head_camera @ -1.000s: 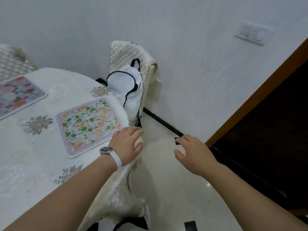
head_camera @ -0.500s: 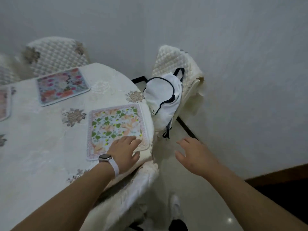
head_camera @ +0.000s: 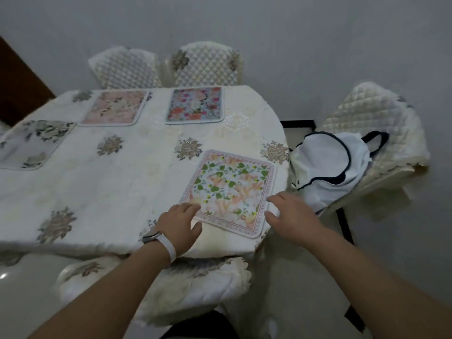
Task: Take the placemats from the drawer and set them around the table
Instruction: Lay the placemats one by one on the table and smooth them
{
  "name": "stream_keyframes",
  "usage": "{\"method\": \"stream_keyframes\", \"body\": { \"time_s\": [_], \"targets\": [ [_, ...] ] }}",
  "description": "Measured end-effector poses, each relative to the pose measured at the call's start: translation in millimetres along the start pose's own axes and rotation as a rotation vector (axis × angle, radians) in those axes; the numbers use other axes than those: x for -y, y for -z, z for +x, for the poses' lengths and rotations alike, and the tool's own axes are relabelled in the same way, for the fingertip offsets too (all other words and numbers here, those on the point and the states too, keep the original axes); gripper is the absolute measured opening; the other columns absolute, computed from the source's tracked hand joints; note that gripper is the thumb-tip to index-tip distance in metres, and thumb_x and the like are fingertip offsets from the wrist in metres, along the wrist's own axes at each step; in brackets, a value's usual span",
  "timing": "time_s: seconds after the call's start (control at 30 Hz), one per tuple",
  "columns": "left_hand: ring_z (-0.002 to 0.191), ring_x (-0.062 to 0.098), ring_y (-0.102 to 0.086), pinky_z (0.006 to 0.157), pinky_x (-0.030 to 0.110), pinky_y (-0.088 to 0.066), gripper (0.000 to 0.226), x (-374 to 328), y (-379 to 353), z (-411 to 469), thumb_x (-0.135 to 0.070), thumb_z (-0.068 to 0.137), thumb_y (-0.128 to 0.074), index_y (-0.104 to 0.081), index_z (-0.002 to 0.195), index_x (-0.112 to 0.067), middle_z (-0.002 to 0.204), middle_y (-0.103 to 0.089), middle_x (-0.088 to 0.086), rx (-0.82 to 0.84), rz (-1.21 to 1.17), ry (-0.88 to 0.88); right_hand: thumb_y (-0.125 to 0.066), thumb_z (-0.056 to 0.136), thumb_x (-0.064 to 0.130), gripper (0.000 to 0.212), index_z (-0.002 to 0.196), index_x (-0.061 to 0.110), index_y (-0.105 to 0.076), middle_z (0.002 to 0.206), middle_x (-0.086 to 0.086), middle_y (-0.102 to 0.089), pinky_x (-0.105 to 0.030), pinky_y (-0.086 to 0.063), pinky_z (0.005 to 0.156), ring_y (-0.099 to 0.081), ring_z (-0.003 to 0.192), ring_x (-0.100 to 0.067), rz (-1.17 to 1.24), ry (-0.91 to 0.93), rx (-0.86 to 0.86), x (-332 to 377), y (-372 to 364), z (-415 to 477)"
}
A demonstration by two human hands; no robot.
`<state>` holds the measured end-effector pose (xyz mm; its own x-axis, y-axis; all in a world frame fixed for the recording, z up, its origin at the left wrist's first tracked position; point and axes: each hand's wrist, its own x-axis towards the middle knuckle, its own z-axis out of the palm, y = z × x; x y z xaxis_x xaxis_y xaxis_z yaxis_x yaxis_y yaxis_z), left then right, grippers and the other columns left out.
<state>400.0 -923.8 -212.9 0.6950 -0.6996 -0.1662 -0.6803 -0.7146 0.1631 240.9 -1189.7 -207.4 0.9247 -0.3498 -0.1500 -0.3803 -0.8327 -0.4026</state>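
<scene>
green-leaf placemat [head_camera: 231, 192] lying flat but skewed at the near right corner of the table [head_camera: 102, 192], flanked by the left hand [head_camera: 179, 222], spread with fingertips on its near-left edge, and the right hand [head_camera: 292, 215], spread and gripping nothing, at its right edge. risk, as a guess: thin soft mat sliding on the plush embroidered cloth, or dragging the cloth toward the rounded edge. three more rounded-corner floral placemats [head_camera: 194, 105] farther off, before quilted chairs [head_camera: 205, 64].

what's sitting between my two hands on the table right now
In the head view, the near edge of the green-leaf placemat spans the gap between the left hand and the right hand.
</scene>
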Motion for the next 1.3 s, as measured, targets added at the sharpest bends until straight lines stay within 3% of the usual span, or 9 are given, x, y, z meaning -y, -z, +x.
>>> {"method": "stream_keyframes", "body": {
  "time_s": [0.17,0.3,0.5,0.7,0.83,0.93,1.13,1.23,1.3],
  "targets": [
    [0.121,0.025,-0.048,0.093,0.038,-0.046,0.047,16.0,-16.9,0.3,-0.041,0.092,-0.050,-0.050,0.135,-0.024,0.136,-0.053,0.002,0.006,-0.204,0.280,-0.044,0.097,0.049,0.051,0.141,0.023,-0.046,0.140,0.000,-0.047,-0.038,-0.044,0.094,-0.046,0.124,-0.022,-0.048,0.071,0.087,13.2,-5.4,39.7],
    [0.108,0.022,-0.055,0.085,0.031,-0.041,0.043,16.3,-35.6,8.8,-0.039,0.092,-0.052,-0.054,0.131,-0.022,0.133,-0.056,0.005,0.109,-0.646,0.573,-0.045,0.097,0.048,0.053,0.143,0.021,-0.044,0.145,-0.001,-0.043,-0.041,-0.044,0.100,-0.043,0.130,-0.022,-0.040,0.033,0.172,20.7,-8.0,67.9],
    [0.101,0.026,-0.058,0.090,0.041,-0.048,0.038,14.0,-59.9,30.3,-0.036,0.091,-0.056,-0.055,0.125,-0.020,0.120,-0.060,0.007,0.139,-1.059,0.830,-0.050,0.097,0.043,0.050,0.141,0.018,-0.047,0.143,-0.006,-0.044,-0.036,-0.040,0.102,-0.046,0.127,-0.022,0.056,-0.103,0.192,11.3,-13.2,110.7],
    [0.073,0.022,-0.061,0.058,0.032,-0.049,0.043,4.9,-67.6,45.9,-0.022,0.089,-0.062,-0.049,0.128,-0.010,0.092,-0.062,0.011,0.110,-1.477,1.080,-0.052,0.095,0.044,0.057,0.144,0.018,-0.042,0.146,-0.006,-0.041,-0.037,-0.041,0.101,-0.046,0.128,-0.023,0.088,-0.159,0.280,-1.7,-26.6,153.1],
    [0.074,0.021,-0.057,0.064,0.032,-0.049,0.046,-8.7,-75.9,53.9,-0.021,0.088,-0.064,-0.050,0.127,-0.003,0.085,-0.055,0.009,0.150,-1.566,1.136,-0.056,0.094,0.042,0.059,0.144,0.016,-0.041,0.146,-0.011,-0.039,-0.036,-0.043,0.096,-0.048,0.124,-0.026,0.125,-0.163,0.299,-17.2,-32.5,198.3],
    [0.071,0.020,-0.055,0.065,0.033,-0.047,0.021,-18.7,-73.5,60.9,-0.019,0.089,-0.062,-0.050,0.105,-0.013,0.079,-0.052,0.007,0.135,-1.614,1.183,-0.059,0.090,0.042,0.064,0.144,0.016,-0.040,0.144,-0.015,-0.038,-0.043,-0.044,0.098,-0.045,0.126,-0.033,0.055,-0.151,0.286,-30.3,-32.6,234.7],
    [0.061,0.021,-0.052,0.058,0.030,-0.047,0.011,-31.7,-75.1,76.2,-0.015,0.092,-0.058,-0.058,0.084,-0.008,0.072,-0.051,0.009,-0.038,-1.673,1.371,-0.059,0.087,0.042,0.067,0.144,0.014,-0.039,0.136,-0.018,-0.044,-0.047,-0.048,0.094,-0.053,0.114,-0.036,0.064,-0.160,0.313,-50.0,-32.8,287.7],
    [0.053,0.020,-0.047,0.055,0.029,-0.038,0.013,-39.0,-83.7,85.0,-0.012,0.088,-0.060,-0.051,0.079,-0.011,0.066,-0.050,0.006,-0.151,-1.576,1.359,-0.057,0.087,0.042,0.061,0.139,0.013,-0.046,0.126,-0.017,-0.052,-0.041,-0.052,0.082,-0.060,0.100,-0.034,0.037,-0.116,0.349,-49.2,-32.2,298.5],
    [0.066,0.021,-0.058,0.059,0.027,-0.043,0.004,-47.7,-86.6,88.0,-0.015,0.088,-0.062,-0.058,0.088,-0.018,0.077,-0.062,0.003,-0.199,-1.449,1.319,-0.058,0.087,0.040,0.054,0.132,0.011,-0.053,0.116,-0.015,-0.059,-0.036,-0.054,0.069,-0.065,0.084,-0.031,0.045,-0.124,0.377,-46.8,-28.7,302.5]
  ]
}}
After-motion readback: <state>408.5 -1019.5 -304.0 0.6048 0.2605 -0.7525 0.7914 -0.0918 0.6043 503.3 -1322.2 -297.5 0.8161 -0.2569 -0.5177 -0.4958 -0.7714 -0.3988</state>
